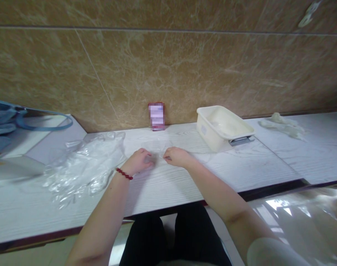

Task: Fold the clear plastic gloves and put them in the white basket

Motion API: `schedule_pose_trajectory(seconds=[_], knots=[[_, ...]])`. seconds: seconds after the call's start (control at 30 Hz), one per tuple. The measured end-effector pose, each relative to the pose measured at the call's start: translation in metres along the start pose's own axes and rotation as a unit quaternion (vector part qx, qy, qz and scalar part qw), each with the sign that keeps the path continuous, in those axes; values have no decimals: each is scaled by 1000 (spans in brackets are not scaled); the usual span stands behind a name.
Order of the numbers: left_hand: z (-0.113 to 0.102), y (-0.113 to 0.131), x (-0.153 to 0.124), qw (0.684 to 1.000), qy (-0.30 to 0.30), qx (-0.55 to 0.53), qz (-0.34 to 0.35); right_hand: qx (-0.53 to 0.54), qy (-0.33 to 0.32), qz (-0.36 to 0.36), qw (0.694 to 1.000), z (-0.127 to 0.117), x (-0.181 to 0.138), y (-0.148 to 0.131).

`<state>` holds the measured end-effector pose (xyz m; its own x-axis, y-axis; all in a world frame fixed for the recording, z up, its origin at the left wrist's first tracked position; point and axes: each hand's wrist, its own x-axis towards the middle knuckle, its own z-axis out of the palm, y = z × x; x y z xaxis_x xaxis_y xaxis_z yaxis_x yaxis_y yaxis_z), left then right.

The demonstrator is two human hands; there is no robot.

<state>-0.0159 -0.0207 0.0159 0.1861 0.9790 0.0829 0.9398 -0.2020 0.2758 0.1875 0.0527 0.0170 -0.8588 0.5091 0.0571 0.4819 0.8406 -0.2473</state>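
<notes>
My left hand [139, 161] and my right hand [177, 156] rest close together on the white table [168, 184], both with fingers curled in a pinch. Between and just beyond them lies a thin clear plastic bag [157, 147], hard to see against the table; both hands appear to grip its near edge. A red bead bracelet [124, 174] is on my left wrist.
A heap of clear plastic bags [83, 166] lies to the left. A white plastic tub [223, 126] stands at the right near the brown marble wall, a small pink box [156, 116] against the wall, crumpled plastic [283, 125] far right, a blue bag [7, 120] far left.
</notes>
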Motion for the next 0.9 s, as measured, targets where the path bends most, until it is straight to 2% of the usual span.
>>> schedule_pose_trajectory(seconds=[0.13,0.27,0.43,0.67,0.9], knots=[[3,6,4,999,-1,-13,38,-4,5,13,1000,-2,0,-3],[5,12,6,1000,1,4,30,-1,10,34,999,-3,0,-3],[11,23,9,998,26,51,28,1,47,28,999,0,1,-1],[20,31,21,997,-10,82,-1,28,79,11,996,-1,3,3],[22,34,28,996,5,84,-9,60,102,-9,993,0,3,1]])
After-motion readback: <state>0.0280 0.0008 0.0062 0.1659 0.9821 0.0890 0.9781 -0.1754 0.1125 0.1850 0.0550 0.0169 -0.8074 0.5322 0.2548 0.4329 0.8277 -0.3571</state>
